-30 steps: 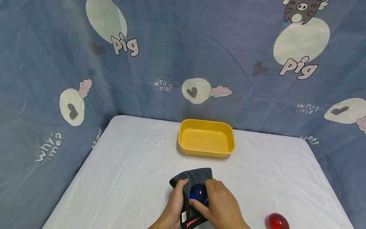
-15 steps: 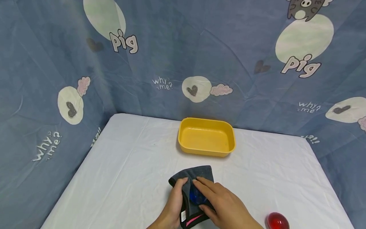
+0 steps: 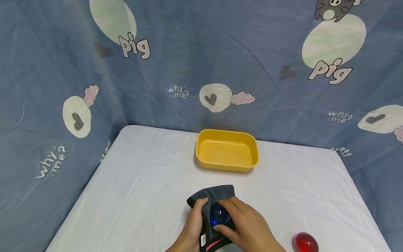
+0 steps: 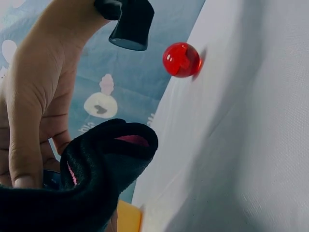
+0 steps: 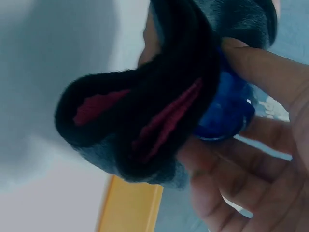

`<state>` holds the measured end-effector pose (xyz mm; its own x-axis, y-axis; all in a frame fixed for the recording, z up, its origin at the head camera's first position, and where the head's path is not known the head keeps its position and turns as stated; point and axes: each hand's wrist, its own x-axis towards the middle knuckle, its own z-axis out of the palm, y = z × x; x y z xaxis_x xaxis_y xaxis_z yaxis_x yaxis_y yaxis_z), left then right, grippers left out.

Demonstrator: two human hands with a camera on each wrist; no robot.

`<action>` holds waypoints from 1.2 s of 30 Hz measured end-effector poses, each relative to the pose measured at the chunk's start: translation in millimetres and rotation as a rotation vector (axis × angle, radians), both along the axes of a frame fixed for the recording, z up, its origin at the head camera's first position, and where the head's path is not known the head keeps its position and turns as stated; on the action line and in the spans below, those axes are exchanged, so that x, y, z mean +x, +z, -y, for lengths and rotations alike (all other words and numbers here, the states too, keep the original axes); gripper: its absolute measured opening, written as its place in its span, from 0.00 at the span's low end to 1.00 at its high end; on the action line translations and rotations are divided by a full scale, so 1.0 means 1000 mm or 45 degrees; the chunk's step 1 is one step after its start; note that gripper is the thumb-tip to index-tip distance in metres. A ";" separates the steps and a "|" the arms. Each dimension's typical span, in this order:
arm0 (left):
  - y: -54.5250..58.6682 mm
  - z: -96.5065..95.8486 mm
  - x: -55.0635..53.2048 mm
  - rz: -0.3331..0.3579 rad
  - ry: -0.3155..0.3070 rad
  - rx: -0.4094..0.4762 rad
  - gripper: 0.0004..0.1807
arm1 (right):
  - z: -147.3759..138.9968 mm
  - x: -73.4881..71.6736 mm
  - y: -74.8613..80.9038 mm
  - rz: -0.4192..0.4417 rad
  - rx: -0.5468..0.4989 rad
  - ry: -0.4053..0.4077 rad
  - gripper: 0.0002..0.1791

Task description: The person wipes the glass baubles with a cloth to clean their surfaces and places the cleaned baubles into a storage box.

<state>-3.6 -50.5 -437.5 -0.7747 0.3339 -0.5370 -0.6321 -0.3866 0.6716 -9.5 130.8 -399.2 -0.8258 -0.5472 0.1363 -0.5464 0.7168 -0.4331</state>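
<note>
A folded dark grey cloth with black edging and a pink inner side is gripped by my left hand, thumb on top. A clear blue ball sits against the cloth's upper face, above the white table. My right hand holds this ball from the right, thumb at its near side and fingertips at its far side. In the right wrist view, the blue ball shows between thumb and fingers, with the cloth beside it. The left hand's fingers under the cloth are hidden in the head view.
A yellow rectangular tray stands at the back of the white-covered table. To the right of my hands lies a red ball near the front. A blue printed curtain rises behind the table.
My right hand's fingers have shifted from lying across the top of the blue ball to its far edge, uncovering more of it. The left hand keeps its grip on the cloth.
</note>
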 end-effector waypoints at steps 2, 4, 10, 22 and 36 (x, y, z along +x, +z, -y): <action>0.000 0.000 0.000 0.002 0.016 -0.009 0.37 | 0.003 0.001 -0.002 -0.043 -0.003 -0.067 0.32; 0.001 -0.001 0.000 0.000 0.027 -0.022 0.37 | 0.005 0.003 -0.004 -0.068 0.007 -0.144 0.34; 0.005 -0.001 -0.001 0.008 0.037 -0.008 0.40 | 0.008 0.006 -0.005 -0.070 0.016 -0.255 0.38; 0.006 0.004 0.001 -0.030 -0.008 0.052 0.42 | -0.007 0.008 0.015 -0.062 0.140 0.124 0.41; 0.003 0.003 0.003 -0.050 -0.013 0.110 0.36 | -0.001 0.004 0.012 0.031 0.125 0.142 0.33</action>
<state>-0.2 -53.9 -434.0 -0.7911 0.3856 -0.4748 -0.6099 -0.4382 0.6603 -5.9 131.4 -387.3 -0.7614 -0.6456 0.0581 -0.6153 0.6917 -0.3780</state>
